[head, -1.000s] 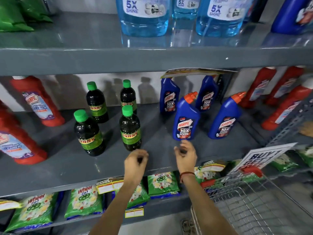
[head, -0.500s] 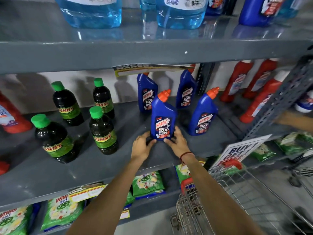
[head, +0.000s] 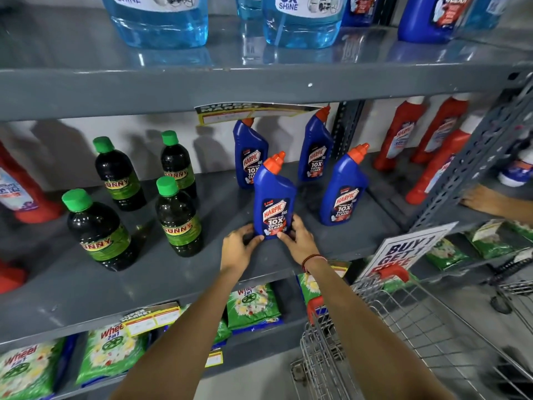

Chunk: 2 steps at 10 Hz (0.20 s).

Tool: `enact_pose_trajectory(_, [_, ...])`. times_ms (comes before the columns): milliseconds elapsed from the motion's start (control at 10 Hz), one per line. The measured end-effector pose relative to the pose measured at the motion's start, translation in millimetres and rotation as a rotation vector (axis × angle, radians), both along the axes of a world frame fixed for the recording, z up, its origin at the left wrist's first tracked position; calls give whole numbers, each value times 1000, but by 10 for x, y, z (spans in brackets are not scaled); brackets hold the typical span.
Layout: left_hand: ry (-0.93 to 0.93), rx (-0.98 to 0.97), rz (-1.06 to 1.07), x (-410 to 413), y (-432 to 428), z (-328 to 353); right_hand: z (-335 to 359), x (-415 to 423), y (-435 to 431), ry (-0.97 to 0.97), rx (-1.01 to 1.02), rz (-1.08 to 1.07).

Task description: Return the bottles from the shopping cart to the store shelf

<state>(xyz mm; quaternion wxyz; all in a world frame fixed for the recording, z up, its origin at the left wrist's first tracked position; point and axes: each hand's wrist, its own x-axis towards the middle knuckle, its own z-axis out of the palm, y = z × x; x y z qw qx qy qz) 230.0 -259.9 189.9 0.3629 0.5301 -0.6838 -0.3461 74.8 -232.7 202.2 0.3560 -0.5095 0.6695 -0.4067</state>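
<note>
Two hands are set on one blue bottle [head: 274, 197] at the front of the middle shelf [head: 161, 272]: the left hand [head: 239, 246] is curled against its lower left side and the right hand [head: 298, 241] against its lower right, fingertips pressed to the base. The bottle stands upright on the shelf, gripped from both sides, so the step in hand is judged to be the final seating or squaring of a returned bottle. Three like bottles are seen near it, two behind [head: 249, 154] [head: 315, 148] and one to the right [head: 343, 189], all apart from it.

On the held bottle's label "HARPIC", "5 MIN", "POWER PLUS" and "10X TOTAL CLEAN" can be read. Four dark bottles with green caps [head: 178, 217] to the left are marked "SUNNY". On the jugs [head: 300, 21] above, "5X SHINE" is legible; on the green packs [head: 109, 350] below, "Wheel 2in1"; on a tilted sign [head: 403, 249], "BUY 1 GET 1"; on the shelf-edge strip [head: 253, 111], "SUPER MARKET".

Next, both grips would need to be released without tipping the bottle, and the cart [head: 403, 327] at lower right checked; no bottle is seen in the part of it in view.
</note>
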Motion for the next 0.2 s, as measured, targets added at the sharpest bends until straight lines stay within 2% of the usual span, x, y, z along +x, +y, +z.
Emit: enact_pose_trajectory(200, [42,70,67,50,132,120,-117,238,63,37,-139,-285])
